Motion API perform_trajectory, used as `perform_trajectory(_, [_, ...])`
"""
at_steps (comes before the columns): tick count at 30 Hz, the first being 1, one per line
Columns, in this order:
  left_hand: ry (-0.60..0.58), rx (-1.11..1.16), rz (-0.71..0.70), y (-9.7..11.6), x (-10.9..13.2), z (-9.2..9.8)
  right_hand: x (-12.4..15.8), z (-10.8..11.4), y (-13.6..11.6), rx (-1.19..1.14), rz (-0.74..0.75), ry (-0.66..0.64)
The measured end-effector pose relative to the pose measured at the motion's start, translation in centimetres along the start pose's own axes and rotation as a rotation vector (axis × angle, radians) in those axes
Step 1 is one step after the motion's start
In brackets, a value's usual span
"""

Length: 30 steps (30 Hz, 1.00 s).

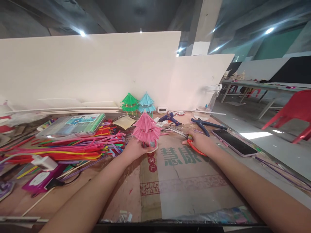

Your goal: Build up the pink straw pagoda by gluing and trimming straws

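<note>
My left hand [136, 149] is closed round the lower part of a small pink tree [146, 127] that looks made of pipe cleaners. The tree stands upright, its pale base partly hidden by my fingers. My right hand [200, 141] has its fingers on the red-orange handles of a pair of scissors [193, 147], whose metal blades point left toward the tree. Behind the pink tree stand a green tree [129, 103] and a light blue tree [146, 103] of the same kind.
Bundled pipe cleaners [80, 149] and a plastic marker case [71, 125] lie at left, near a purple power strip [43, 179]. A blue glue gun [171, 118], pliers [202, 124], a phone [234, 142] and a clear jug [206, 102] are at right. A white board [97, 71] stands behind.
</note>
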<state>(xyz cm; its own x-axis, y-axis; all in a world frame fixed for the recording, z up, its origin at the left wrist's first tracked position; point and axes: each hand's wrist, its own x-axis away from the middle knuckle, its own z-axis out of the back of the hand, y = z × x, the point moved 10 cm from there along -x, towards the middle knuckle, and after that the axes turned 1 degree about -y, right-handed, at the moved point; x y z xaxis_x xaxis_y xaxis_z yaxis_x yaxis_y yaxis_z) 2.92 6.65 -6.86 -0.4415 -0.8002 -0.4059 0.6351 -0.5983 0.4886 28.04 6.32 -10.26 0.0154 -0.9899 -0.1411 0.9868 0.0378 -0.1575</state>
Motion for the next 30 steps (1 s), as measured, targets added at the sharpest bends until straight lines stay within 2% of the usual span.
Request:
perform_trajectory(3, [0.02, 0.023, 0.004, 0.3, 0.2, 0.1, 0.1, 0.0, -0.1, 0.01, -0.007, -0.018])
perform_trajectory(7, [-0.028, 0.024, 0.004, 0.6, 0.2, -0.1, 0.1, -0.2, -0.2, 0.028, -0.014, -0.042])
perform_trajectory(15, [-0.063, -0.104, 0.058, -0.1, 0.1, 0.0, 0.2, 0.0, -0.2, 0.039, -0.047, -0.056])
perform_trajectory(22, [-0.069, -0.094, 0.101, -0.4, 0.0, 0.1, 0.0, 0.0, -0.2, 0.03, -0.024, -0.032])
perform_trajectory(30, [-0.092, -0.048, 0.085, -0.4, -0.4, -0.1, 0.2, 0.4, -0.5, -0.003, -0.018, -0.024])
